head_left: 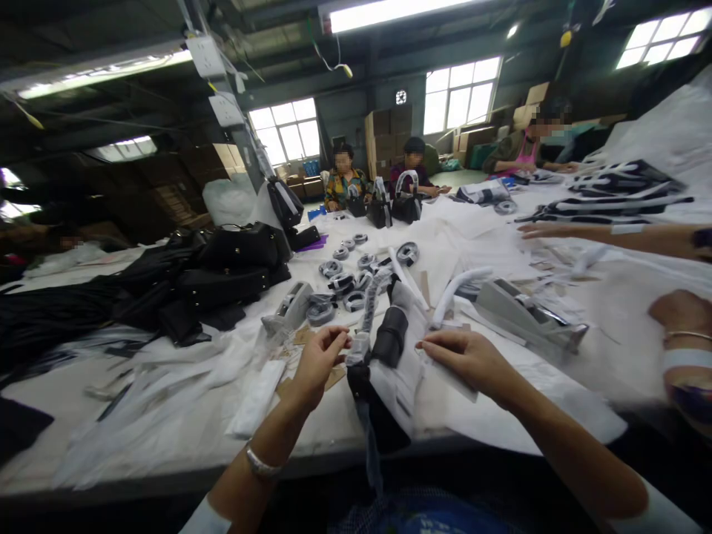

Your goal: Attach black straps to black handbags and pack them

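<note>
A small black handbag [383, 415] lies tilted at the table's front edge, with white paper on its side and a rolled black piece [391, 335] on top. Its handle [370, 304] is wrapped in clear plastic. Beside the foot of that handle is my left hand [320, 367], thumb and fingers pinched together; whether they grip the plastic is hard to see. My right hand [472, 363] is on the bag's other side, fingertips pinched on something too small to make out. A white flat piece [459, 380] shows under its palm.
Wrapped coiled straps [342, 282] lie beyond the bag. Grey tape dispensers [289, 305] [528, 315] stand on either side. Black bags [228, 259] are piled at left. A co-worker's hands [561, 231] [681, 315] reach in from the right; other people sit across the table.
</note>
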`<action>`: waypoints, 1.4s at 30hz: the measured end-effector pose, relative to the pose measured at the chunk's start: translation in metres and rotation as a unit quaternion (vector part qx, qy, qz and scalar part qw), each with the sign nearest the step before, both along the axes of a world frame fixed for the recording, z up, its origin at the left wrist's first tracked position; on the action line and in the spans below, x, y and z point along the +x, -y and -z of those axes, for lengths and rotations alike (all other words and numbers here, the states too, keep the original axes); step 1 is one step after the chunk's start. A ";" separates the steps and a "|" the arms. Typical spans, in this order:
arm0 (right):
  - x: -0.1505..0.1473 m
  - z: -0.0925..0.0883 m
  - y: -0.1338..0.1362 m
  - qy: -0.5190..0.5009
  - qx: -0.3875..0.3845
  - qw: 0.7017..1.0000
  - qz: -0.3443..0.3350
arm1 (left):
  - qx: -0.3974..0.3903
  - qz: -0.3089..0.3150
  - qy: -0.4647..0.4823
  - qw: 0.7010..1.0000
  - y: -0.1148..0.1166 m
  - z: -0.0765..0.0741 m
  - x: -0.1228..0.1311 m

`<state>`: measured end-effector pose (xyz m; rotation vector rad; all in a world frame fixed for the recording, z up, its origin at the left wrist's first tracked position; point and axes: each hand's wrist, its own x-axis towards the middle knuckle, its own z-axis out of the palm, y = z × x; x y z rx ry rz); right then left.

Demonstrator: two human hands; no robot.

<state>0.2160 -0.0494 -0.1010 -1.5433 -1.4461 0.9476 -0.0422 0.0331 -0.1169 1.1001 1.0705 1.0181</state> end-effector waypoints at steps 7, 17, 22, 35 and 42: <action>-0.022 0.002 -0.013 -0.015 -0.013 1.000 -0.022 | -0.168 0.061 0.108 0.978 -0.001 0.032 0.002; -0.032 -0.016 -0.016 0.078 0.060 0.992 -0.076 | 0.048 0.313 -0.039 0.948 0.007 -0.020 0.034; -0.032 -0.017 -0.004 0.095 0.082 0.988 -0.092 | 0.241 0.221 -0.275 0.904 0.020 -0.042 0.026; -0.021 -0.002 0.025 0.065 0.076 0.989 -0.110 | 0.064 0.169 -0.123 0.976 0.060 -0.043 -0.020; -0.034 0.010 0.032 -0.158 0.116 0.980 -0.012 | 0.060 0.119 0.085 0.987 0.081 -0.020 -0.007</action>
